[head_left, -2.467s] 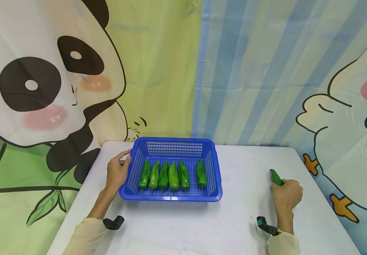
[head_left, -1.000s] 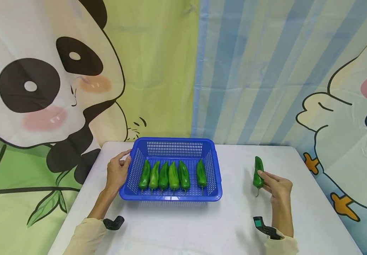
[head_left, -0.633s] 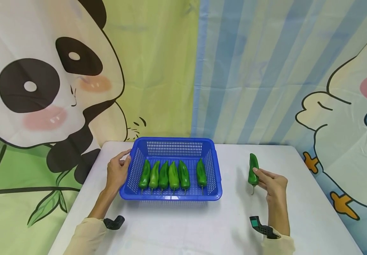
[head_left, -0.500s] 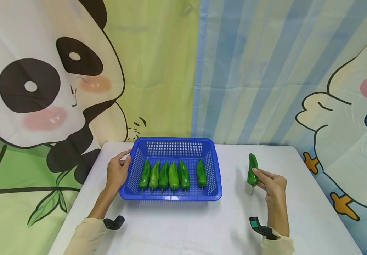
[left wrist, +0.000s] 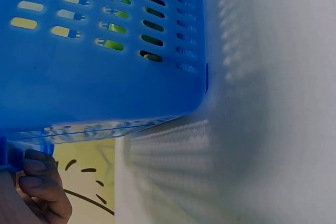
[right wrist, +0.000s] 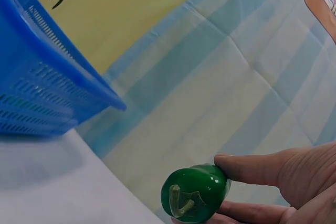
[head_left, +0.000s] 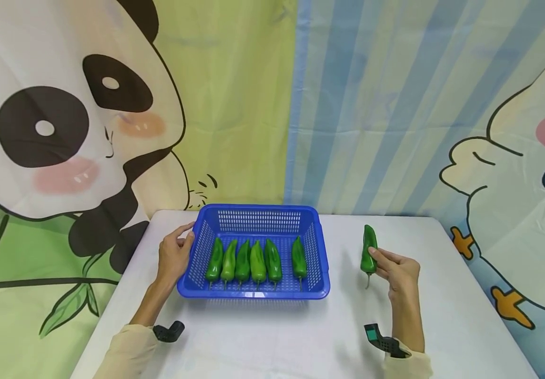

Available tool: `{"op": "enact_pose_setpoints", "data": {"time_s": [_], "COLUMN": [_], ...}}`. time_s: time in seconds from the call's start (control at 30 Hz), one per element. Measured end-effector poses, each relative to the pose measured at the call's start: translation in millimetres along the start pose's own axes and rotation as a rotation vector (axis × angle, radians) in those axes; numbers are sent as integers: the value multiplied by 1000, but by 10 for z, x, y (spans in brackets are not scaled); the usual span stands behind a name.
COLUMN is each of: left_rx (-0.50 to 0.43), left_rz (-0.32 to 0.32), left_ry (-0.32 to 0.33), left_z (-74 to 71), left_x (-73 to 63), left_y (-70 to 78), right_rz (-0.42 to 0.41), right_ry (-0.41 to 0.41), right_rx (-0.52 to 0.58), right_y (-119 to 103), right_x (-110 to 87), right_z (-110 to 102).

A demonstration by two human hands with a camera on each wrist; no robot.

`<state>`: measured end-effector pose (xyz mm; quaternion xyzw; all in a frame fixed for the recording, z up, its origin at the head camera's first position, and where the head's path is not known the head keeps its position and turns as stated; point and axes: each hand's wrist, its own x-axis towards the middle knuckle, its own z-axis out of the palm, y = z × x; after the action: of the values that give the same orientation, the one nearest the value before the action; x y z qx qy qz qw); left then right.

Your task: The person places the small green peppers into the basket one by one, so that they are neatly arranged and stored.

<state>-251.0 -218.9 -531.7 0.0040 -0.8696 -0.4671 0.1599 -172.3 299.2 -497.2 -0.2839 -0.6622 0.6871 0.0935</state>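
My right hand (head_left: pixel 401 275) pinches a green pepper (head_left: pixel 369 249) between thumb and fingers, tip pointing away and stem toward me. In the right wrist view the pepper (right wrist: pixel 194 195) shows its stem end, with the thumb along one side and fingers beneath. My left hand (head_left: pixel 174 254) grips the left rim of a blue plastic basket (head_left: pixel 253 295); the left wrist view has its curled fingers (left wrist: pixel 44 187) right at the rim. Inside the basket lie several green peppers (head_left: pixel 258 262), side by side with stems toward me. One pepper (head_left: pixel 299 257) lies apart from that row, on the right.
A white-covered table (head_left: pixel 272 337) carries the basket near its far edge. Behind it hangs a printed curtain (head_left: pixel 234 105) with a panda and blue stripes. A black camera mount (head_left: pixel 386 343) sits on the right wrist, another mount (head_left: pixel 169 331) on the left.
The right hand has lifted the pepper from the right side of the table, turned it upright in view, and moved it left toward the basket. The left hand and basket have stayed put.
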Motion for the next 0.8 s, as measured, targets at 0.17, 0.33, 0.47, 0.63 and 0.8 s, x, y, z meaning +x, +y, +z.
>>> {"op": "enact_pose_setpoints", "data": {"time_s": [0.17, 0.33, 0.47, 0.63, 0.8], "left_rx": [-9, -6, -10, -18, -6], "left_rz": [-4, -6, -3, -6, -9], "left_ry": [4, 0, 0, -6, -9], "left_z": [-3, 1, -1, 3, 8], "left_x": [-1, -4, -6, -6, 10], "left_y": [10, 1, 0, -11, -27], "right_rz": [-11, -38, -68, -103, -108], "right_ry": [-23, -48, -79, -113, -138], "right_rx": [-1, -2, 6, 15, 18], "right_y": [-92, -166, -226, -264, -277], "right_x": [-75, -172, -230, -274, -301], "right_z": [70, 137, 206, 296, 383]}}
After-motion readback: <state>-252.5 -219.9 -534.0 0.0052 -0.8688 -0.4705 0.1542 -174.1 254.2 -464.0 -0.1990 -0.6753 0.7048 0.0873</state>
